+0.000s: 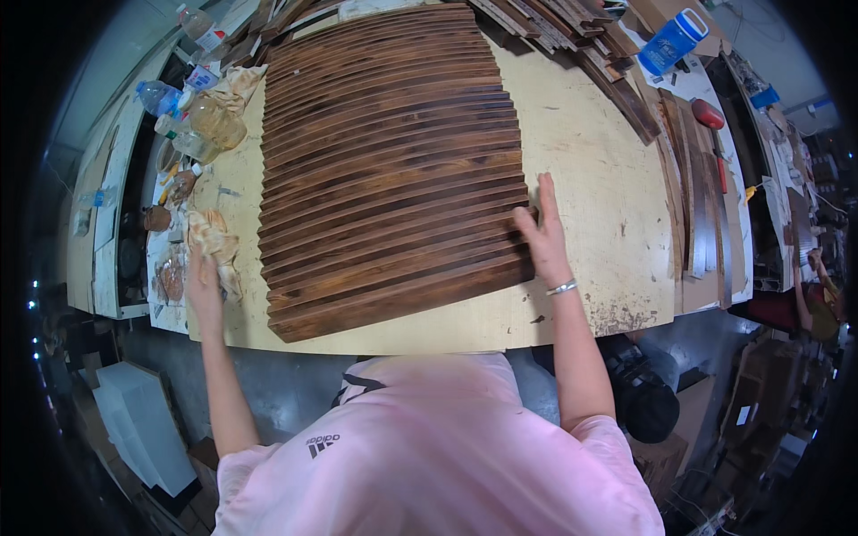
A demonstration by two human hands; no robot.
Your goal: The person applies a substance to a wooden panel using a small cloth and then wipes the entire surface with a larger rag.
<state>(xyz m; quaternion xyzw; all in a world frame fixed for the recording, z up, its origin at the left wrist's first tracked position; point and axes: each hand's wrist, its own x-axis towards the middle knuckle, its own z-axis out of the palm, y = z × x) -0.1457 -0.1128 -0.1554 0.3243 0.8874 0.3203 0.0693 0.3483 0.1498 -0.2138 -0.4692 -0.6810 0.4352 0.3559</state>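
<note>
Dark brown wooden strips (393,192) lie side by side in a long ridged row in front of me. My right hand (545,237) is at the row's right edge near the front, fingers stretched and thumb apart, holding nothing. Off to the left, my left hand (205,281) reaches to a stained, crumpled cloth (214,234). Its fingers look extended and overlap the cloth's edge; whether they touch it is hard to see.
The strips rest on a pale board (608,241). Plastic bottles (214,123) with liquid crowd the left side. More loose strips (599,62) are piled at the back right, near a blue jug (672,43). A red mouse-shaped object (707,113) lies at the right.
</note>
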